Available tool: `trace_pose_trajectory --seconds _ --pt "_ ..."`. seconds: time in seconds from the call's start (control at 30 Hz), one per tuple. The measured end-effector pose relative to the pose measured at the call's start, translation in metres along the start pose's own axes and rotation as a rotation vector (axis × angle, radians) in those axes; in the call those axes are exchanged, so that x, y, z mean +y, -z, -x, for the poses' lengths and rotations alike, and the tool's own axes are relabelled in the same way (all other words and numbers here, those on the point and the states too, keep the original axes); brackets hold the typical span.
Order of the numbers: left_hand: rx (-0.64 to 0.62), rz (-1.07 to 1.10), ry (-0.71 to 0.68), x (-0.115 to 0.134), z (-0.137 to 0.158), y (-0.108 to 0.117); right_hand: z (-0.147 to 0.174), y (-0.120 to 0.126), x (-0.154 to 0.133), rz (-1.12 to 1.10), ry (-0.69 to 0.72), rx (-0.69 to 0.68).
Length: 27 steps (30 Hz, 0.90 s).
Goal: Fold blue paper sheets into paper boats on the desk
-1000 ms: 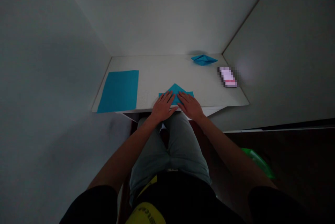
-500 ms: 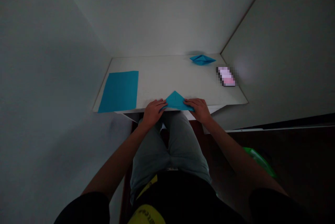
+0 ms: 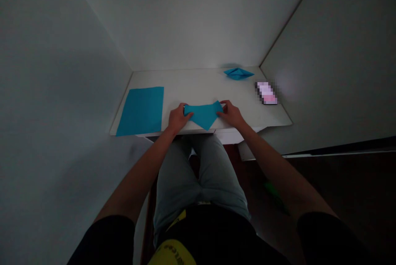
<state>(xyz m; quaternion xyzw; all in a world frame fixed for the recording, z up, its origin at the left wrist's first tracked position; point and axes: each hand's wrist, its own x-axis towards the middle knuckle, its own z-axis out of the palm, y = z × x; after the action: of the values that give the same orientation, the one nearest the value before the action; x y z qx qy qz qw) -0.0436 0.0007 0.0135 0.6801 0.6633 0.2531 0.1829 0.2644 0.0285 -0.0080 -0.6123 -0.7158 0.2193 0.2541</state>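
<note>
A folded sheet of blue paper [image 3: 204,114] is held by both hands near the front edge of the white tabletop, its point facing my body. My left hand [image 3: 179,117] grips its left end, thumb on top and fingers behind. At the opposite end, my right hand [image 3: 230,113] pinches the right corner in the same way. That right corner sticks up slightly. Parts of the fingers are hidden behind the paper.
A flat blue sheet [image 3: 141,110] lies at the tabletop's left. A folded blue paper boat [image 3: 238,74] sits at the back right, with a blurred-out phone [image 3: 267,93] nearby. White walls [image 3: 198,17] enclose the white tabletop [image 3: 192,85] behind and beside it.
The folded paper has been turned so its point faces me instead of away. Both hands have moved slightly farther from my body and changed from lying on the corners to gripping the ends.
</note>
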Motion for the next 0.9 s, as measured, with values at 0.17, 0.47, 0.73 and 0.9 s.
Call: trace_pose_trajectory --seconds 0.17,0.47,0.73,0.9 --pt "0.105 -0.078 -0.161 -0.011 0.015 -0.009 0.011 -0.011 0.011 0.121 0.292 0.074" --pt "-0.252 -0.105 -0.489 -0.045 0.044 0.013 0.044 0.007 0.019 0.23 0.488 -0.123" --pt "-0.368 -0.067 -0.504 -0.055 0.037 0.024 0.055 0.025 0.037 0.238 0.56 -0.276" --pt "-0.313 0.068 -0.52 -0.047 0.026 0.02 0.049 0.032 0.042 0.179 0.597 -0.284"
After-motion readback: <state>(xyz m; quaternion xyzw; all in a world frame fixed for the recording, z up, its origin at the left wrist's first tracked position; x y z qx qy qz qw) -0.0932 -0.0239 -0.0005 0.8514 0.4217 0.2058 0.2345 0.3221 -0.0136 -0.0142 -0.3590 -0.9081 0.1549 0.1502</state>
